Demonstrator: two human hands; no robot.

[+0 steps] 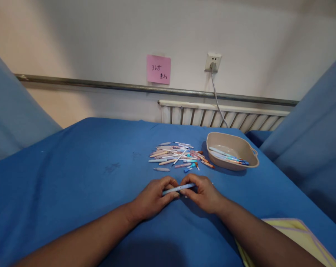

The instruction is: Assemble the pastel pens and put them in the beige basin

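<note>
A light-blue pen [181, 187] lies level between my two hands, a little above the blue cloth. My left hand [158, 194] pinches its left part between thumb and fingers. My right hand [203, 193] grips the right part the same way, its fingers covering that end. Just beyond my hands is a loose pile of pen parts [170, 154], with peach, white and pale-blue barrels, and caps in orange and teal on its right side. A beige plastic basket [226, 139] to the right holds several pale-blue pens [226, 155] with dark-blue ends.
Blue cloth [73, 178] covers the table. A yellow cloth with a lilac edge [298, 230] lies at the lower right, partly under my right forearm. Blue curtains [318, 133] hang at both sides. Behind stand a metal rail [115, 86], a radiator [207, 113] and a plugged-in cable [216, 96].
</note>
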